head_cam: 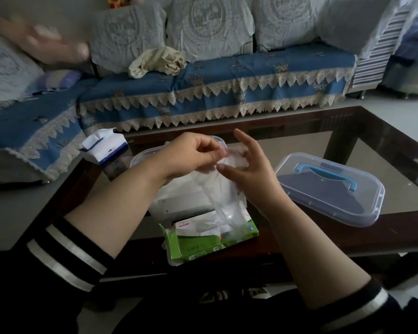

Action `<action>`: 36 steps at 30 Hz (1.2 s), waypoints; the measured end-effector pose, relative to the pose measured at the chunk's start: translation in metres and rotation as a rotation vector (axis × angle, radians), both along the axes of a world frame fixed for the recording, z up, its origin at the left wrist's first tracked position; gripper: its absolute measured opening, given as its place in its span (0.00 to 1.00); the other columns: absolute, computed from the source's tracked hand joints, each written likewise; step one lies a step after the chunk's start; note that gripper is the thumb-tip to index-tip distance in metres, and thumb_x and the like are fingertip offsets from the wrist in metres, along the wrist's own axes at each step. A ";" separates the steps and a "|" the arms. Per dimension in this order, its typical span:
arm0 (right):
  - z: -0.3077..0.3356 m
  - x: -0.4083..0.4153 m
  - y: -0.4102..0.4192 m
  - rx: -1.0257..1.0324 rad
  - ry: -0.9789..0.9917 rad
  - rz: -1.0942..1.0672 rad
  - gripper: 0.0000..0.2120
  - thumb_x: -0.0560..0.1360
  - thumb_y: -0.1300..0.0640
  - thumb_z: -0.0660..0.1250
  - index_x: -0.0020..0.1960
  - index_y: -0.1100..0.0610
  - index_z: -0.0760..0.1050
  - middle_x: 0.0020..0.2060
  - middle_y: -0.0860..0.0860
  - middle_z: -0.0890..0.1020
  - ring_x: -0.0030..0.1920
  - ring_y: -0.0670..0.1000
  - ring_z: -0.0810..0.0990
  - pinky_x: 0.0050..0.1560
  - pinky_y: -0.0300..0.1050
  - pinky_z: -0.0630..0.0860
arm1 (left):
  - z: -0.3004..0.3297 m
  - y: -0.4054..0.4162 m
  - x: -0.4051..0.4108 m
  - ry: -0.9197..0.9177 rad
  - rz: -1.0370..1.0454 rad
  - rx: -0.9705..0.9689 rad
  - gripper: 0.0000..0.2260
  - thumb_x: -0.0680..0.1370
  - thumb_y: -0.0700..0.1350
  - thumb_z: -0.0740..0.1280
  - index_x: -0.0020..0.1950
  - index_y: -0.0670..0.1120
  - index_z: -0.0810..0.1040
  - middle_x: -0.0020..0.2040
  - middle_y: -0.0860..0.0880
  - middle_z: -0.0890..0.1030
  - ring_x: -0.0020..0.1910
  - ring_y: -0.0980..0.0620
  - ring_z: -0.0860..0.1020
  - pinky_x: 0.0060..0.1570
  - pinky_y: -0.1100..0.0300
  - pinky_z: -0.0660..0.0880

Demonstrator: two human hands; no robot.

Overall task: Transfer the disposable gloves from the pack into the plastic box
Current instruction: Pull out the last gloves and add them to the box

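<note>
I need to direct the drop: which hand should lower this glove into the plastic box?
Probably left. The left hand pinches the glove directly above the plastic box; the right hand only touches it with loose fingers.

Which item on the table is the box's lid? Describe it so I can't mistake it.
Start at the dark glass coffee table in front of the sofa. On its right side, right of both hands, lies the lid, apart from the box. It is the only clear plastic piece with a blue carry handle on top.
</note>
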State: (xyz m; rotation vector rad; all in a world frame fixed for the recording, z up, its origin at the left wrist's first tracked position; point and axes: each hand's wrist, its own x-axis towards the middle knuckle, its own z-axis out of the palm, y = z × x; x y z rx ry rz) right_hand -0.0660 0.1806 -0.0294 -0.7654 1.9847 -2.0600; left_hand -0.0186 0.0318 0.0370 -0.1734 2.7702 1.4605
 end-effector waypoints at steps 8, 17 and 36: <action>0.000 -0.004 0.006 -0.007 -0.199 0.159 0.33 0.71 0.62 0.72 0.72 0.59 0.63 0.37 0.51 0.84 0.39 0.42 0.83 0.44 0.33 0.78 | 0.003 -0.007 -0.005 0.155 0.058 -0.081 0.03 0.80 0.40 0.64 0.48 0.47 0.74 0.39 0.48 0.81 0.27 0.58 0.74 0.28 0.66 0.72; -0.008 -0.022 0.011 -0.310 -0.442 -0.170 0.27 0.75 0.63 0.69 0.69 0.52 0.64 0.49 0.55 0.81 0.36 0.50 0.81 0.43 0.49 0.82 | -0.001 -0.025 -0.017 0.178 0.184 -0.096 0.16 0.80 0.30 0.56 0.40 0.47 0.73 0.47 0.46 0.82 0.22 0.61 0.63 0.21 0.68 0.62; -0.032 -0.026 -0.006 0.122 -0.030 -0.345 0.23 0.78 0.55 0.64 0.70 0.50 0.61 0.43 0.48 0.77 0.37 0.50 0.79 0.43 0.57 0.81 | -0.034 -0.091 -0.010 -0.237 0.452 -0.719 0.31 0.75 0.61 0.68 0.70 0.41 0.72 0.69 0.41 0.73 0.63 0.43 0.74 0.62 0.50 0.72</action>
